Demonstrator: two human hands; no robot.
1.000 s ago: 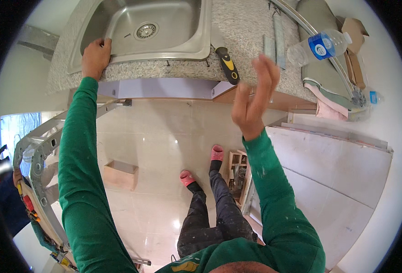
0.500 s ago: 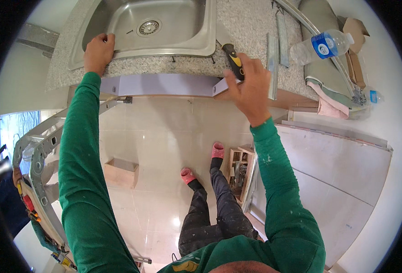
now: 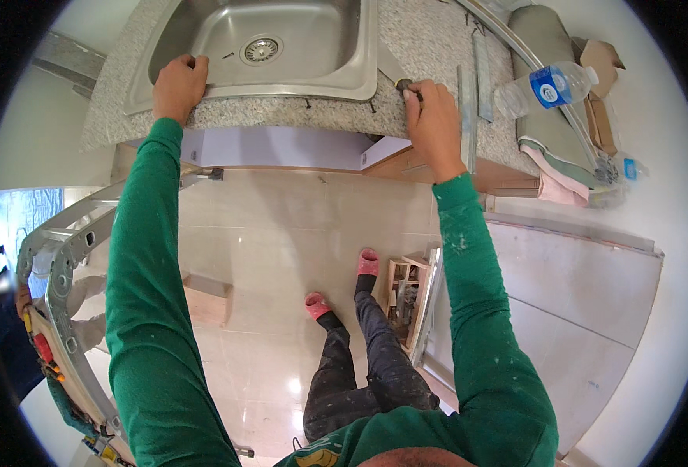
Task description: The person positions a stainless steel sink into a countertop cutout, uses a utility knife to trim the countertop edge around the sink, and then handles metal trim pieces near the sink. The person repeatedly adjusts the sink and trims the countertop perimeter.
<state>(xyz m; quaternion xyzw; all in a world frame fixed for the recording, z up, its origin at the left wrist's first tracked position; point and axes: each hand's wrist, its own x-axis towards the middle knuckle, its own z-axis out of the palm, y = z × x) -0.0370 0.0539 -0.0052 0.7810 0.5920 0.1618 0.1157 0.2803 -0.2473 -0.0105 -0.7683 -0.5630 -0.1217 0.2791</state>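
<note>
A stainless steel sink (image 3: 313, 87) sits in the speckled stone countertop (image 3: 274, 115). At its front left, my left hand (image 3: 179, 89) curls its fingers over the rim. Small dark clips or screws stick out from under the front rim. Right of the sink, my right hand (image 3: 435, 124) closes round the black and yellow handle of what looks like a screwdriver (image 3: 404, 84). Its thin shaft points toward the sink's right edge, and my fingers cover most of the handle.
Metal strips (image 3: 468, 117), a plastic bottle (image 3: 550, 86) and a grey-green roll (image 3: 542, 47) lie on the right of the counter. Below are a wooden toolbox (image 3: 408, 296), white panels (image 3: 562, 288) and a small wooden box (image 3: 207, 300). A ladder (image 3: 59, 288) stands left.
My right hand, loosely open over the handle before, has moved slightly up and closed round it. My left hand stays on the sink's rim. The whole view has shifted a little.
</note>
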